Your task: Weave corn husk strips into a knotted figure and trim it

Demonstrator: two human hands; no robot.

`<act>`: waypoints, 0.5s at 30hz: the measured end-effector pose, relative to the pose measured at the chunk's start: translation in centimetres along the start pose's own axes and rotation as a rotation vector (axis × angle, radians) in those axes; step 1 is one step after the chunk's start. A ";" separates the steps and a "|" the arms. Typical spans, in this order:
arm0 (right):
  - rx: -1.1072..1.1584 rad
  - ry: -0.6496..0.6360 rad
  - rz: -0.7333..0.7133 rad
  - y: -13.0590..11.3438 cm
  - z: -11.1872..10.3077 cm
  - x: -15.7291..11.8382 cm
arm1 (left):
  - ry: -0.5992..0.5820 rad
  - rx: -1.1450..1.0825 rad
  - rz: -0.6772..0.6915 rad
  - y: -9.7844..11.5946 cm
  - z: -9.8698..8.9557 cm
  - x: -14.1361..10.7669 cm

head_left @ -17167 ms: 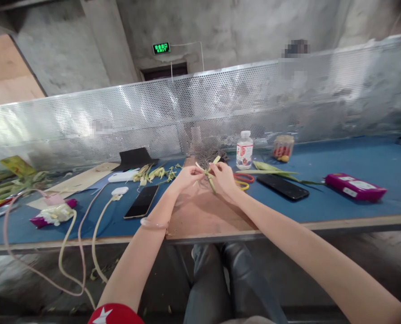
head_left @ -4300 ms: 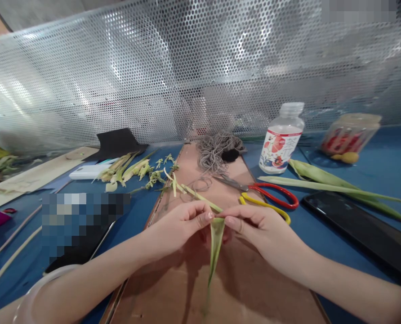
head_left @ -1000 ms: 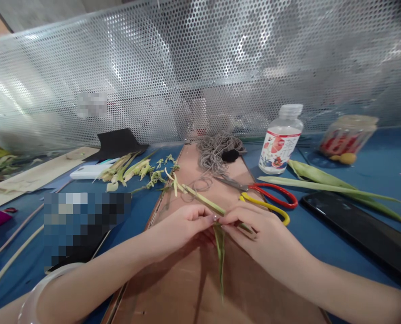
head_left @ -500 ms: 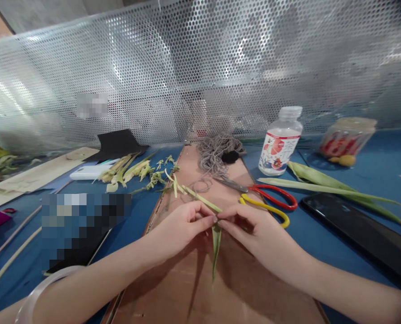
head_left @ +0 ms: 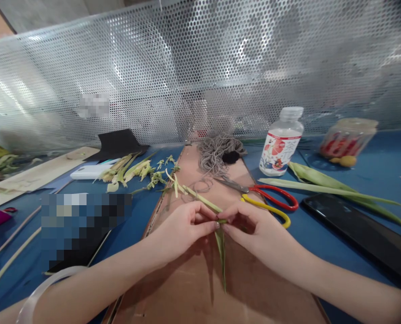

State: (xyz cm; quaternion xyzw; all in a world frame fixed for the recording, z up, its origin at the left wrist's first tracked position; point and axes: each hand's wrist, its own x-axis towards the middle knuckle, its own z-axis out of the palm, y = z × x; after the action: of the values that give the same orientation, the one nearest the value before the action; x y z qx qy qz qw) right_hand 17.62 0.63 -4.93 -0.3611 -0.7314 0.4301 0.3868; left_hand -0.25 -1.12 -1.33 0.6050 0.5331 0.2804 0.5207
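Both hands meet over the wooden board (head_left: 200,279), pinching one green leaf strip (head_left: 221,256) between their fingertips. My left hand (head_left: 183,225) is closed on it from the left, thumb and index finger together. From the other side my right hand (head_left: 254,225) grips the same strip, its thumb and forefinger touching a small folded part. The strip's pointed end hangs down toward me. A paler stalk (head_left: 200,197) runs up and left from behind the fingers. Scissors (head_left: 261,193) with one red and one yellow handle lie just beyond my right hand.
Grey yarn (head_left: 217,153) is heaped at the board's far end. Right of it stand a clear bottle (head_left: 281,144) and a jar (head_left: 350,139); green husk leaves (head_left: 335,180) and a black phone (head_left: 355,234) lie nearer. Plant scraps (head_left: 129,168) lie left. Perforated metal (head_left: 187,67) closes the back.
The strip's hanging tip has swung slightly to the right and down. The fingertips have parted a little, showing a small green fold between them.
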 end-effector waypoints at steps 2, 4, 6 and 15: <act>-0.007 -0.006 -0.020 0.0 0.0 0.0 | 0.007 -0.018 -0.011 -0.1 0.0 0.0; -0.041 -0.012 -0.041 -0.2 -0.1 0.0 | 0.011 -0.037 0.014 -0.2 0.0 0.1; -0.102 -0.015 -0.054 -0.4 -0.1 0.0 | 0.014 -0.053 0.051 -0.2 -0.1 0.2; -0.221 0.029 -0.116 -0.7 -0.3 -0.1 | 0.001 -0.117 0.017 0.0 -0.1 0.1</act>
State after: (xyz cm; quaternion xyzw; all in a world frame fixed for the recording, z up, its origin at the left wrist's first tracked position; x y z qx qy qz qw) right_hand 17.75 0.41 -4.20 -0.3648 -0.7884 0.3185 0.3794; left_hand -0.34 -0.96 -1.30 0.5778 0.5108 0.3162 0.5525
